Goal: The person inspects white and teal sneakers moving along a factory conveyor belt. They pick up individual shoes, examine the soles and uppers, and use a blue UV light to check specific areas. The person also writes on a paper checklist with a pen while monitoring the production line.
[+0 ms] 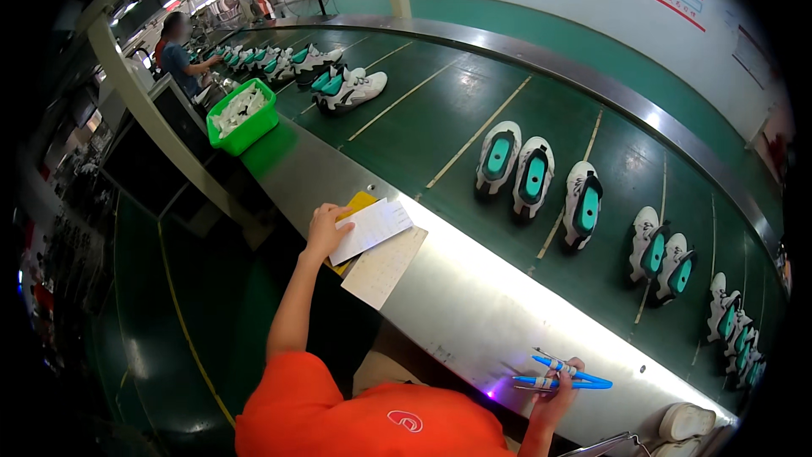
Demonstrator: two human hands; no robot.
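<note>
My left hand grips the edge of a white paper sheet with lines of marks on it, thumb on top. Under the sheet a yellow piece shows at the edges, and a beige card lies beside it on the metal ledge. Toward the lower right, my right hand is closed around a blue V-shaped tool with white wrapping and thin pointed tips aimed left; its exact kind I cannot make out. It is held over the ledge.
Beyond the metal ledge runs a green conveyor belt carrying white-and-black sneakers with teal inserts. A green basket of white pieces stands at left. Pale shoe-shaped items lie lower right. Another person works far left.
</note>
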